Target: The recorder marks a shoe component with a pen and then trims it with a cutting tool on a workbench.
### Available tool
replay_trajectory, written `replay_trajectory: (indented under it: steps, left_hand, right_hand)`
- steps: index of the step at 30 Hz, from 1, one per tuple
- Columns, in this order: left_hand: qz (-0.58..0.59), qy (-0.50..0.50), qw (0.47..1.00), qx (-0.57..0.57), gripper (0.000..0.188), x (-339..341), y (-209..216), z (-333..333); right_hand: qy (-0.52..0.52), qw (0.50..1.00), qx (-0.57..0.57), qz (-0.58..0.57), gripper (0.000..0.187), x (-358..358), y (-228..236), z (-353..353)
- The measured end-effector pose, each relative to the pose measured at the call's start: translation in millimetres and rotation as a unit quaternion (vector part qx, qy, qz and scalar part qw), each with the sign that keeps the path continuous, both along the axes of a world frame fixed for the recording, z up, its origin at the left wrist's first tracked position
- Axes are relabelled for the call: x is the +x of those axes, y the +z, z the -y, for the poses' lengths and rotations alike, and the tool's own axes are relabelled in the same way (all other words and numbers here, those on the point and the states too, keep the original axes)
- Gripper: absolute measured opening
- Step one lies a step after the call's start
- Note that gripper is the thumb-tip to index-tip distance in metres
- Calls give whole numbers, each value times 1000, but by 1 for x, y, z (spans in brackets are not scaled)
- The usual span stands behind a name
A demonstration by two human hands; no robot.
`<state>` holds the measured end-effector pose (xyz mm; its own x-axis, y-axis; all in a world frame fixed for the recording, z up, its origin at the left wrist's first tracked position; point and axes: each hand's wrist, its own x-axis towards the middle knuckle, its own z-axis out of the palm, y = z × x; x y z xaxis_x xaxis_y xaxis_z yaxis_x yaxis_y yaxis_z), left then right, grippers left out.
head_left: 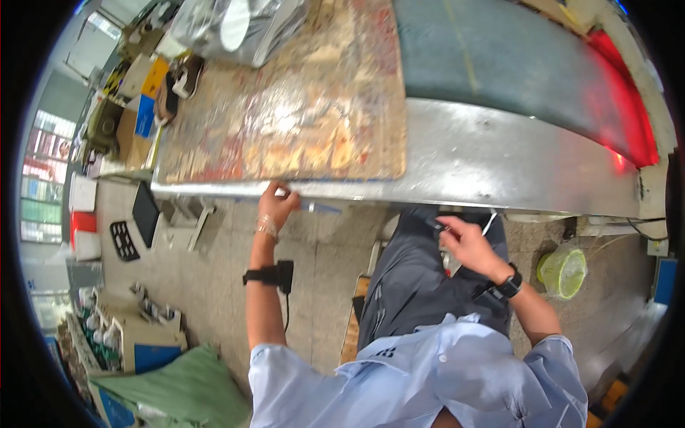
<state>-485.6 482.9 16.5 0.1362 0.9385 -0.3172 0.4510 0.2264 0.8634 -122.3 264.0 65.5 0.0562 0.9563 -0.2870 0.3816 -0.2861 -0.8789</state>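
We saw our left hand (277,202) up at the front edge of the metal table (485,160), its fingers curled over that edge just below the stained board (300,114). A thin blue-and-white tool (320,207) lay along the underside of the edge, just beside the fingertips; we could not tell whether the fingers actually gripped it or only touched it. A bracelet (267,226) and a black strap with a small device (271,274) sat on that forearm.

Our right hand (467,242) hovered over the dark trousers (414,285) at our lap, well apart from the left. Its thumb and forefinger were pinched together on a small dark thing (437,225), too small to name. A white cable (489,222) hung just behind it, and a black watch (508,284) circled the wrist.

The stained board lay flat on the table, touching a grey-green belt (492,57) that ran to a red-lit end (628,107). A clear plastic bag (235,28) rested on the far end of the board. Below the table on our right stood a yellow-green bucket (564,271); on our left, cardboard boxes (143,335) and a green sack (178,392) sat on the floor.
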Motion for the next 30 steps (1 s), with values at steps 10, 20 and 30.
replay_trajectory:
  steps: [10, 20, 30]
  left_hand:
    - [83, -26, 995, 40, 22, 2, -5, -4]
    - [94, -11, 995, -30, 9, 1, 6, -8]
    - [115, -10, 993, -28, 17, 1, 6, -4]
  right_hand:
    - [-29, 996, -51, -64, 29, 7, 19, 0]
    - [-32, 996, -57, -65, 29, 5, 18, 1]
    - [-22, 996, -65, -64, 30, 1, 17, 1]
